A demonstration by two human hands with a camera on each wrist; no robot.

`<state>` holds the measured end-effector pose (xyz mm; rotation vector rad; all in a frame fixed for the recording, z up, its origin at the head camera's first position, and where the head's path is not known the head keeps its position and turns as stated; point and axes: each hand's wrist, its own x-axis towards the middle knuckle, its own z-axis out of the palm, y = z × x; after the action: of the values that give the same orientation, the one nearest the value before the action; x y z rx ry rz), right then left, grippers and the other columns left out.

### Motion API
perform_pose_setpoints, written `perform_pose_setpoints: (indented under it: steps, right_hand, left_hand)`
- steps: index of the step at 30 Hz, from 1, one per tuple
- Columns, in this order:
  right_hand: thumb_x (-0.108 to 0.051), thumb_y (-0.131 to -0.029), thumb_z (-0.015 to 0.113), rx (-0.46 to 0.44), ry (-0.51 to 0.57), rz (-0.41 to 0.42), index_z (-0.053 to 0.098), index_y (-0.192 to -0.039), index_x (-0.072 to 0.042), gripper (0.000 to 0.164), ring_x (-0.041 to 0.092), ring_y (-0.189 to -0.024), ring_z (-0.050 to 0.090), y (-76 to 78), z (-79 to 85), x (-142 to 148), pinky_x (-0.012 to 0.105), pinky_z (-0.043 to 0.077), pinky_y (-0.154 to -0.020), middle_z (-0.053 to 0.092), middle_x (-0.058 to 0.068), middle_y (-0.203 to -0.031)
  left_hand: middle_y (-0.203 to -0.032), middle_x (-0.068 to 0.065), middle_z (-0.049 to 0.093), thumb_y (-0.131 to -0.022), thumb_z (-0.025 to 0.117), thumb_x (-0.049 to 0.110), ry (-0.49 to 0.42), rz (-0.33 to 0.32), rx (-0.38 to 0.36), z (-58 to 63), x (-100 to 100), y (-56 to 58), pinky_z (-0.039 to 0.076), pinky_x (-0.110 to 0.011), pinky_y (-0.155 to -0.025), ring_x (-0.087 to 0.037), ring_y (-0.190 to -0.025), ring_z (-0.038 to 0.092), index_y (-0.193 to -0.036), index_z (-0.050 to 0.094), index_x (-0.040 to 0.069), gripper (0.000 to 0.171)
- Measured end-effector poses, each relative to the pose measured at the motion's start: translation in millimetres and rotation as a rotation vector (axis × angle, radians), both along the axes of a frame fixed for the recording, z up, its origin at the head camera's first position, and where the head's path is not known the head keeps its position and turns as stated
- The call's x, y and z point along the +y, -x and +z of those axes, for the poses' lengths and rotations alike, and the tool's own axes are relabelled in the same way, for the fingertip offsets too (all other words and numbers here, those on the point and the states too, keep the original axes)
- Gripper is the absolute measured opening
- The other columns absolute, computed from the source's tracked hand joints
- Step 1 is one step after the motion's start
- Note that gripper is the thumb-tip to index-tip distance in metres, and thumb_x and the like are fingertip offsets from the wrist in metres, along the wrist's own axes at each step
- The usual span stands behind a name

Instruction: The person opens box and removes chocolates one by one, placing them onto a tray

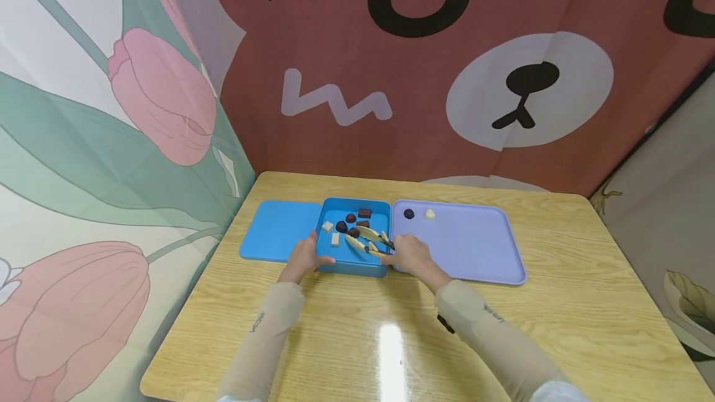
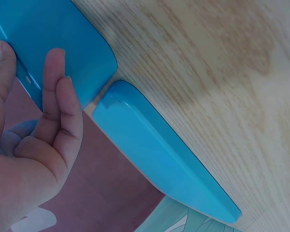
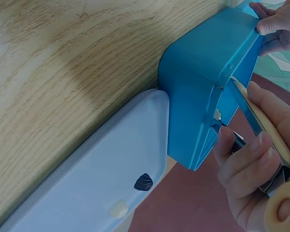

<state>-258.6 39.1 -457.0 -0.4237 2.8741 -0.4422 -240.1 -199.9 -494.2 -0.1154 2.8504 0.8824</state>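
A blue box holds several small chocolate-like pieces: a dark red ball, a dark ball, brown blocks and white pieces. My left hand grips the box's near left wall, thumb at the rim and fingers along the outside. My right hand holds a pair of tongs with pale tips and dark metal arms. Their spread tips reach into the box, around a dark brown piece; I cannot tell whether they touch it. The box wall hides the tips in the right wrist view.
A lilac tray adjoins the box on the right. On its far left corner lie a dark piece and a white piece. A blue lid lies left of the box. All stand on a wooden table before a printed curtain.
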Motion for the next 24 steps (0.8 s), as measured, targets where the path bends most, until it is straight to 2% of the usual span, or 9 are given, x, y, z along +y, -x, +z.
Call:
perform_pose_setpoints:
  steps: [1, 4, 11, 17, 24]
  right_hand:
    - [-0.041, -0.071, 0.073, -0.002, -0.002, 0.0, 0.049, -0.059, -0.009, 0.042, 0.013, -0.05, 0.035, 0.0, -0.4, -0.1, 0.027, 0.029, -0.039, 0.04, 0.0, -0.055]
    - [-0.041, -0.071, 0.073, -0.003, -0.006, -0.003, 0.05, -0.059, -0.009, 0.041, 0.013, -0.051, 0.037, -0.2, -1.3, -0.6, 0.027, 0.03, -0.04, 0.043, 0.001, -0.056]
    - [-0.041, -0.071, 0.073, 0.03, -0.01, 0.0, 0.05, -0.058, -0.01, 0.041, 0.014, -0.05, 0.041, -2.0, -3.3, -0.7, 0.029, 0.033, -0.039, 0.048, 0.002, -0.057]
    - [-0.04, -0.072, 0.073, 0.055, -0.018, 0.005, 0.05, -0.059, -0.01, 0.04, 0.015, -0.051, 0.043, -2.6, -5.1, -0.3, 0.031, 0.035, -0.039, 0.049, 0.002, -0.057]
    - [-0.039, -0.073, 0.072, 0.07, -0.034, 0.02, 0.049, -0.056, -0.01, 0.041, 0.013, -0.048, 0.039, -4.5, -4.7, -1.1, 0.028, 0.032, -0.038, 0.045, 0.0, -0.053]
  left_hand:
    - [-0.061, -0.012, 0.058, -0.071, 0.074, 0.03, -0.007, 0.0, -0.006, 0.4, 0.1, -0.2, 0.046, -0.038, -0.082, -0.024, -0.05, 0.059, -0.137, 0.019, -0.011, 0.095]
    - [-0.057, -0.007, 0.055, -0.072, 0.073, 0.03, -0.004, -0.003, -0.003, 1.0, 0.2, -0.9, 0.046, -0.038, -0.081, -0.023, -0.049, 0.059, -0.137, 0.019, -0.012, 0.094]
    - [-0.06, -0.009, 0.056, -0.072, 0.073, 0.03, -0.004, -0.002, 0.0, -1.5, 0.1, 0.6, 0.046, -0.038, -0.081, -0.023, -0.049, 0.059, -0.136, 0.02, -0.012, 0.094]
    - [-0.07, -0.014, 0.059, -0.072, 0.073, 0.029, -0.008, 0.007, -0.012, -0.2, 0.4, 0.8, 0.045, -0.038, -0.084, -0.02, -0.049, 0.058, -0.137, 0.02, -0.011, 0.093]
    - [-0.056, -0.007, 0.054, -0.072, 0.073, 0.032, -0.003, -0.005, -0.015, 3.8, 0.3, -1.3, 0.045, -0.039, -0.084, -0.018, -0.046, 0.056, -0.136, 0.02, -0.013, 0.094]
